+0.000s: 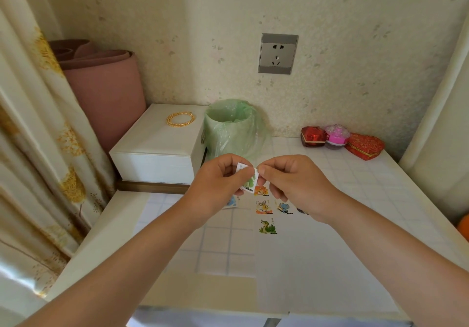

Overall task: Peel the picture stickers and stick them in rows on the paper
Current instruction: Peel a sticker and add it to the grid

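Observation:
Both hands are raised above the table with a small white sticker piece [250,180] between them; it shows a green picture. My left hand [218,187] pinches its left side and my right hand [286,182] pinches its right edge. Below lies the white paper [304,263] with picture stickers stuck on it: an orange one [261,191], a yellow rabbit-like one [263,207], a blue one [283,208] and a green snake [267,227]. Another sticker piece with a blue picture [231,202] peeks out under my left hand.
A bin lined with a green bag [232,131] stands behind the hands. A white box [157,146] with gold bangles [180,119] sits at the left. Red and pink gift boxes [340,141] stand at the back right. A pink rolled mat [106,93] leans in the corner.

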### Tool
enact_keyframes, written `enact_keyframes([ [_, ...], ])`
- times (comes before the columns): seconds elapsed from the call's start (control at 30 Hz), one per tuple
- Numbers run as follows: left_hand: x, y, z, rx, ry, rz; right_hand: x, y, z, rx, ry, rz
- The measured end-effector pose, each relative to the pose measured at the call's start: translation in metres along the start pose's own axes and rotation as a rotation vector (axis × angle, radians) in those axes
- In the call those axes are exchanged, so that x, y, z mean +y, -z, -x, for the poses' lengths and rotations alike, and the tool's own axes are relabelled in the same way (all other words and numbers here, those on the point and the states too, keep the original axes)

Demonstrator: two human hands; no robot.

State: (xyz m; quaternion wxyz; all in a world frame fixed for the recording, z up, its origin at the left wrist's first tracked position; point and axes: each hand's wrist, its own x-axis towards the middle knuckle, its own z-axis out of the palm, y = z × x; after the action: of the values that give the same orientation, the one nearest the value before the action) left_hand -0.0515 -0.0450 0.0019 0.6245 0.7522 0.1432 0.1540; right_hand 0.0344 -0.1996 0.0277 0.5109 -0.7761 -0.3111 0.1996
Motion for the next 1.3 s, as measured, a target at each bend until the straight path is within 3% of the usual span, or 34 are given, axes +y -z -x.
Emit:
enact_keyframes([
  [0.17,-0.007,-0.003,0.002,0.196,-0.165,-0.217,0.002,-0.006,-0.001,0.058,0.005,0.012],
  [0.33,-0.007,-0.009,0.005,0.325,-0.215,-0.284,0.006,-0.009,-0.003,0.121,0.028,0.036],
  [0.4,-0.006,-0.009,0.005,0.314,-0.22,-0.305,0.008,-0.012,-0.004,0.15,0.062,0.086],
  [0.53,-0.003,-0.015,0.007,0.214,-0.113,-0.124,0.014,-0.015,-0.006,0.22,0.155,0.175],
  [0.7,0.001,-0.018,0.008,0.201,0.001,0.045,0.016,-0.015,-0.005,0.291,0.238,0.334],
  [1.0,0.005,-0.019,0.01,0.234,0.021,-0.092,0.015,-0.019,-0.003,0.326,0.292,0.55],
  [1.3,0.007,-0.016,0.005,0.131,0.082,0.095,0.016,-0.013,-0.009,0.267,0.13,0.155],
])
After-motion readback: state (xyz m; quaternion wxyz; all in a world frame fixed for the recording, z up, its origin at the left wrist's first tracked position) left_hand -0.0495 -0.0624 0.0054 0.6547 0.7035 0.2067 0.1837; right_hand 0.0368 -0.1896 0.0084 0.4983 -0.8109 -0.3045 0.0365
